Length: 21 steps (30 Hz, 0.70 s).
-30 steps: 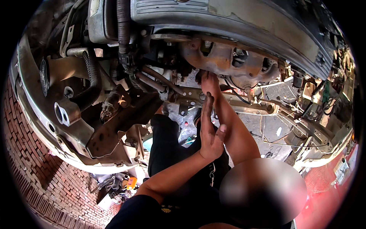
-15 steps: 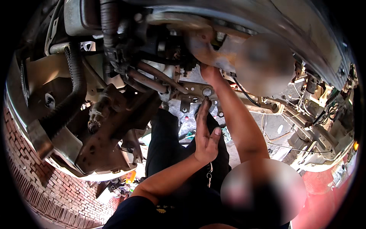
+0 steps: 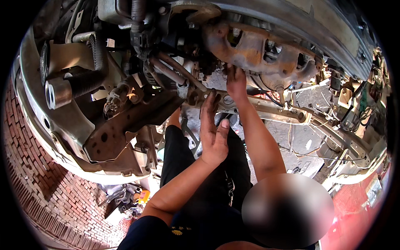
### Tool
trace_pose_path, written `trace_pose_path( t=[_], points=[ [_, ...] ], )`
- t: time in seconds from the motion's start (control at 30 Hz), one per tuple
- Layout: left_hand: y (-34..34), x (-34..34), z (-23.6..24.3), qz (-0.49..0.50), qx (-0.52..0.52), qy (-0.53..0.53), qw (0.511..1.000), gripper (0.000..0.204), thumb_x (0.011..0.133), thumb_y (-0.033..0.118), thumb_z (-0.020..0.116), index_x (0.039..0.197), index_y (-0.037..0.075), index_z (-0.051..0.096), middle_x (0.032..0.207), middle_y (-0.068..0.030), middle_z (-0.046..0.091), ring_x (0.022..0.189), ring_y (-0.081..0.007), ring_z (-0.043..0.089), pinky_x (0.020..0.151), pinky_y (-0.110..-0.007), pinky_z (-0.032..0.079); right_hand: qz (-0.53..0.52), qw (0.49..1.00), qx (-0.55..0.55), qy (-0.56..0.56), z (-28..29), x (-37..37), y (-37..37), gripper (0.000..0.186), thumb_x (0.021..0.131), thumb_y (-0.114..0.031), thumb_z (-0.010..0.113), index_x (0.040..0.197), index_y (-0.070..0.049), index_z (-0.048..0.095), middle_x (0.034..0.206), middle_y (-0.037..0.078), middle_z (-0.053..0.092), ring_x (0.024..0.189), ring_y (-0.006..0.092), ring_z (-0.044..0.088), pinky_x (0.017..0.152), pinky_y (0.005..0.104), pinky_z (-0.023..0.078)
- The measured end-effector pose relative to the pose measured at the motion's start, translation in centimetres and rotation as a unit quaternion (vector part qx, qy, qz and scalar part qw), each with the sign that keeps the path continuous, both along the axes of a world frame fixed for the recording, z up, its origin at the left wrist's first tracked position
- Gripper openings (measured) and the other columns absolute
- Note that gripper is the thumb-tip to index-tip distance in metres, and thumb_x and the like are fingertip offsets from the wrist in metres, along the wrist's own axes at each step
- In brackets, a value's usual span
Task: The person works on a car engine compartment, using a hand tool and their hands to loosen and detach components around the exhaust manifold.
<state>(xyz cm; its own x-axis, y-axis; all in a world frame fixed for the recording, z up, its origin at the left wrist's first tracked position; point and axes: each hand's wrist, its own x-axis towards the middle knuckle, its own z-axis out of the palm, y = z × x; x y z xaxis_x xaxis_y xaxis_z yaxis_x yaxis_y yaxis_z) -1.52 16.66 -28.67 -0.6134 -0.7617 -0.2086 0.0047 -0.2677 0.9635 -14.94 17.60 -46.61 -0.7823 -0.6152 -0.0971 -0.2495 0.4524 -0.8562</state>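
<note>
My left hand (image 3: 214, 137) is raised below a pair of metal pipes (image 3: 176, 73), palm to the right, fingers stretched out with nothing in them; its dark-smudged fingertips are near a perforated metal crossmember (image 3: 266, 109). Farther up, my right hand (image 3: 236, 85) reaches under a rusty exhaust manifold (image 3: 258, 54), fingers close together and bent up into the dark gap; what they grip there is hidden. Beside them, a black hose (image 3: 266, 93) curves down toward the crossmember.
An open engine bay surrounds my arms, with a ribbed hose (image 3: 100, 58) and brackets at left and loose wiring (image 3: 360, 114) at right. Below are brick paving (image 3: 66, 191), scattered metal parts with a yellow container (image 3: 143, 196), and a red panel (image 3: 350, 214). A blurred patch covers the lower right.
My left hand has moved a little left and up, still with straight fingers. My right hand remains under the manifold, its fingers shifted slightly. The whole view has swayed.
</note>
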Motion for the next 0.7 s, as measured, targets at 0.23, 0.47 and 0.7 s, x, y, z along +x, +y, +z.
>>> trace_pose_path(
  t=[0.23, 0.47, 0.7],
  points=[
    [0.9, 0.2, -1.3, 0.010, -0.016, 0.004, 1.000, 0.067, 0.101, 0.018, 0.054, 0.157, -0.008, 0.028, 0.158, -0.0224, 0.037, 0.146, -0.0321, 0.039, 0.121, -0.042, 0.027, -0.094, 0.987, 0.007, -0.134, 4.6, 4.3, 6.5, 0.025, 0.106, -0.024, 0.055, 0.115, -0.001, 0.063, 0.081, 0.014, 0.064, 0.070, 0.0244, 0.060, 0.067, 0.0368, 0.048],
    [0.8, -1.0, -0.3, 0.009, -0.052, -0.024, 0.998, 0.066, 0.099, 0.013, 0.056, 0.157, -0.007, 0.030, 0.158, -0.0241, 0.036, 0.143, -0.0334, 0.042, 0.120, -0.041, 0.030, -0.087, 0.968, -0.003, -0.235, 10.4, 5.2, 13.6, 0.024, 0.106, -0.021, 0.056, 0.108, 0.002, 0.064, 0.077, 0.005, 0.065, 0.070, 0.0131, 0.059, 0.065, 0.0309, 0.048],
    [2.1, 2.1, 4.9, -0.113, 0.178, 0.030, 0.977, 0.052, 0.107, 0.010, 0.052, 0.155, 0.000, 0.033, 0.128, -0.0144, 0.059, 0.106, -0.0152, 0.058, 0.094, -0.030, 0.049, 0.067, 0.907, 0.051, -0.412, 19.9, 11.6, 22.8, 0.025, 0.106, -0.016, 0.054, 0.120, 0.003, 0.060, 0.090, 0.007, 0.066, 0.078, 0.0139, 0.062, 0.074, 0.0301, 0.052]
  ],
)
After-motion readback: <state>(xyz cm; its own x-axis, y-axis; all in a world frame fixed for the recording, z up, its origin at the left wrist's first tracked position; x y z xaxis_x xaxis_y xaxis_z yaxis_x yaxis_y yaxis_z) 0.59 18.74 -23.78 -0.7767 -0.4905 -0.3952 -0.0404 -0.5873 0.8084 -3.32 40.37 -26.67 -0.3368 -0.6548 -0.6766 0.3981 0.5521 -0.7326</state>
